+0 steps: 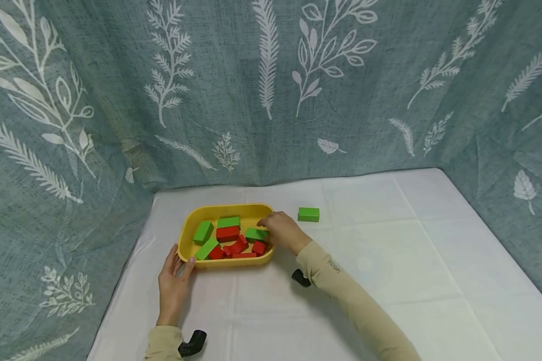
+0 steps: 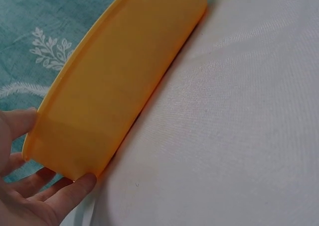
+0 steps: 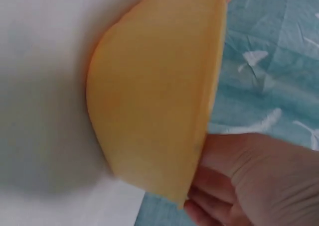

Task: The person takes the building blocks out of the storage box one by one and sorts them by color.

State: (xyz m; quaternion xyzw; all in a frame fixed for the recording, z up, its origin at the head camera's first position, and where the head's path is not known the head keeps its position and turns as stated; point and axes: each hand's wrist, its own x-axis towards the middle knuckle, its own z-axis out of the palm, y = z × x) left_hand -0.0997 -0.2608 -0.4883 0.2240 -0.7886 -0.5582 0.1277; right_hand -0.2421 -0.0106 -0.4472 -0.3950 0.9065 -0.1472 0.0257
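Observation:
A yellow tray [image 1: 226, 264] stands on the white-covered table, holding several green and red blocks. My left hand [image 1: 173, 286] grips its near left corner, the thumb against the front wall and the fingers around the left end. In the left wrist view, the left hand [image 2: 35, 186] has its fingertips on the tray's yellow wall [image 2: 109, 81]. My right hand [image 1: 285, 230] reaches over the right rim, right at a green block [image 1: 255, 234] inside. In the right wrist view, the tray wall [image 3: 154, 86] hides the right hand's [image 3: 249, 178] fingertips; I cannot tell whether they pinch that block.
Another green block [image 1: 308, 214] lies on the table [image 1: 388, 250], right of the tray. Blue-green leaf-patterned cloth [image 1: 235, 100] hangs behind the table and along its sides. Black wrist devices [image 1: 193, 343] show beside both sleeves.

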